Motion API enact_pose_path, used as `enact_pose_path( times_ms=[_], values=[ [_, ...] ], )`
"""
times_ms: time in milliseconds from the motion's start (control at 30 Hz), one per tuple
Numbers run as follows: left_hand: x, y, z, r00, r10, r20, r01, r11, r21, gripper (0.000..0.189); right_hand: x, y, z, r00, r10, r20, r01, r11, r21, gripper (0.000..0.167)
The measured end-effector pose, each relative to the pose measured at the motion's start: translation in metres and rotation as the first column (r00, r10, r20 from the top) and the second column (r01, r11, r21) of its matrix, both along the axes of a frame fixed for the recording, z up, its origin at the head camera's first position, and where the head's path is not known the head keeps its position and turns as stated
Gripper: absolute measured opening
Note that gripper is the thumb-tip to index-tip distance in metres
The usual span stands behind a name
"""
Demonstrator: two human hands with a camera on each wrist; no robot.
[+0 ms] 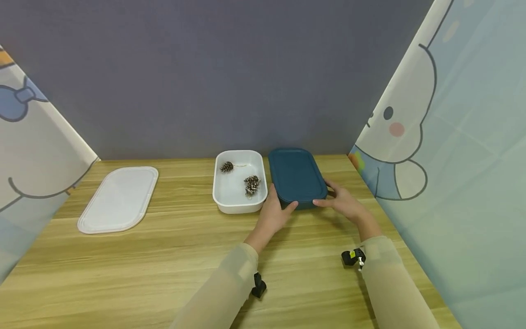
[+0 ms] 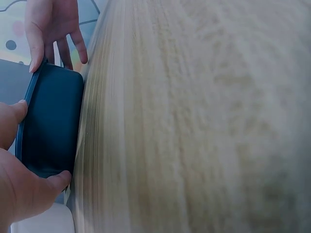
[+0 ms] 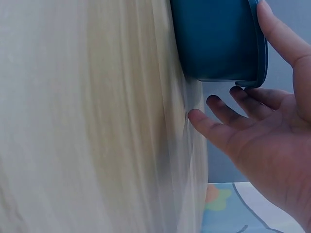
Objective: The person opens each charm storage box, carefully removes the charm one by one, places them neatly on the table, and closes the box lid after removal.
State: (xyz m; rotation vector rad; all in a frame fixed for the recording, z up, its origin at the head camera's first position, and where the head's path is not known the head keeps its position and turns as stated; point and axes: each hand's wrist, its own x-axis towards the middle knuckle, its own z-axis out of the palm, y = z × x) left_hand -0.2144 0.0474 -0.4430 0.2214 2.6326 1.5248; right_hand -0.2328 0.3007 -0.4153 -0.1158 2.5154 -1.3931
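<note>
A dark teal lidded container (image 1: 297, 176) stands on the wooden table near the back wall. At its front left corner is my left hand (image 1: 273, 214), thumb on the lid's front edge and fingers curved along the side, gripping it. My right hand (image 1: 344, 202) is at the front right corner; its thumb touches the lid rim while the other fingers spread loosely beside the end wall, as the right wrist view shows. Left of it, close to my left fingers, is an open white container (image 1: 240, 208) holding several small brown pinecones (image 1: 252, 185).
A white lid (image 1: 118, 199) lies flat on the table (image 1: 181, 256) at the far left. Behind the containers rises a grey wall (image 1: 230, 82). Cartoon-printed panels border both sides, the right panel (image 1: 448, 219) near my right arm.
</note>
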Motion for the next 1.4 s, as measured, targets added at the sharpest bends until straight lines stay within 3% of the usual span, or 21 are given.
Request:
enact_pose_path(
  times_ms=[433, 933, 1200, 1400],
  values=[
    [0.0, 0.002, 0.002, 1.0, -0.012, -0.022, 0.011, 0.999, -0.042, 0.103, 0.006, 0.002, 0.005, 1.0, 0.013, -0.021, -0.014, 0.998, -0.06, 0.102],
    [0.004, 0.005, 0.024, 0.998, -0.04, -0.057, 0.033, 0.992, -0.125, 0.104, 0.008, 0.01, 0.014, 0.999, 0.016, -0.05, -0.018, 0.999, -0.044, 0.102],
    [0.006, 0.001, 0.042, 0.999, -0.028, -0.033, 0.026, 0.998, -0.06, 0.104, 0.01, 0.009, 0.022, 0.999, -0.002, -0.048, -0.005, 0.988, -0.153, 0.102],
    [0.005, -0.011, 0.047, 0.996, 0.005, -0.088, 0.0, 0.999, 0.049, 0.104, 0.014, -0.002, 0.034, 0.996, -0.012, -0.086, -0.009, 0.971, -0.24, 0.099]
  ],
)
